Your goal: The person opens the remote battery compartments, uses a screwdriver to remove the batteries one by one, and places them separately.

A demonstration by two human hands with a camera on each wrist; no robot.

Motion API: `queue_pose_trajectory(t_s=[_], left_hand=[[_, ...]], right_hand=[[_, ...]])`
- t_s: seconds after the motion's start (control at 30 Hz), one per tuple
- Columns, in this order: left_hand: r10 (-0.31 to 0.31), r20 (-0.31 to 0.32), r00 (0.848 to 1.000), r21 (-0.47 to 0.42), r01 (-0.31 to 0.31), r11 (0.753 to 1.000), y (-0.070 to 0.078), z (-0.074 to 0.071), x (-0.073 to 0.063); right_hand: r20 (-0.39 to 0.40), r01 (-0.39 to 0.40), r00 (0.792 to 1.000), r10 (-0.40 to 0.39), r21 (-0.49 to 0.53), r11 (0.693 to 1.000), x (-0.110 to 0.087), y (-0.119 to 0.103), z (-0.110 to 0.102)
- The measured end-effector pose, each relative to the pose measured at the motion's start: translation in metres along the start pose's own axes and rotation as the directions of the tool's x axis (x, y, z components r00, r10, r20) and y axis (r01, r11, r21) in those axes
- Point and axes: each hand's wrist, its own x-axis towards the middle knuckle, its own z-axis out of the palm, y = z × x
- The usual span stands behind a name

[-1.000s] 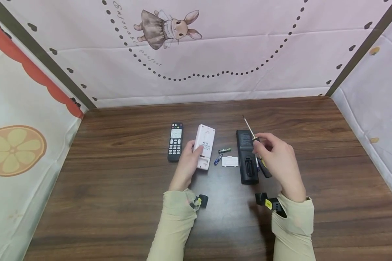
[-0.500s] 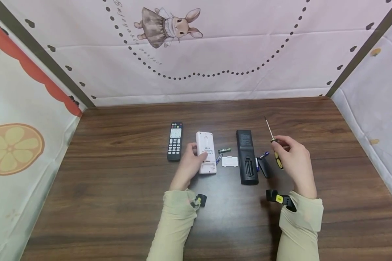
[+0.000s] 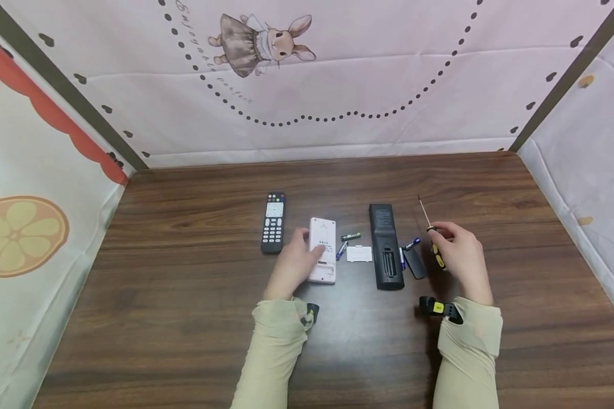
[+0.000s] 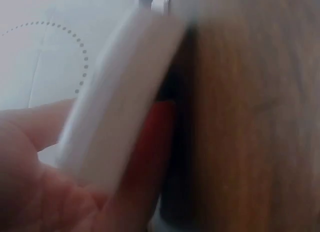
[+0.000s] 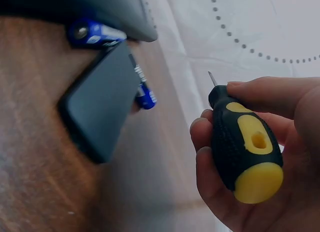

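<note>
My left hand (image 3: 293,264) grips a white remote control (image 3: 321,234) by its sides, back face up, its battery compartment uncovered at the near end. Blurred in the left wrist view, the same remote slants between thumb and fingers. Over on the right, my right hand (image 3: 463,258) holds a screwdriver (image 5: 250,137) by its black and yellow handle, the thin shaft pointing away from me. A white battery cover (image 3: 359,254) lies right of the white remote, near a green battery (image 3: 351,236) and a blue battery (image 3: 341,250).
Between the hands a black remote (image 3: 384,221) lies back up, its battery slot uncovered. Against its right side are a black battery cover (image 3: 415,264) and two blue batteries (image 5: 100,33). Another black remote (image 3: 273,224) lies buttons up at left. Patterned cloth (image 3: 363,68) borders the wooden table.
The white remote has come nearer to me and straightened in my left hand. My right hand has moved right with the screwdriver, away from above the black remote, uncovering the batteries and cover there.
</note>
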Motion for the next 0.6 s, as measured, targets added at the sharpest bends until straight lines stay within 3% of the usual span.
queue_pose_trajectory(t_s=[0.27,0.6], left_hand=[[-0.011,-0.007,1.0,0.184,0.012,0.983,0.005,-0.003,-0.009],[0.005,0.005,1.0,0.191,-0.006,0.982,0.004,-0.002,-0.007]], right_hand=[[0.038,-0.034,0.999,0.034,-0.023,0.999,0.003,0.007,0.006],[0.049,-0.074,0.996,0.075,-0.03,0.997,0.006,0.015,0.014]])
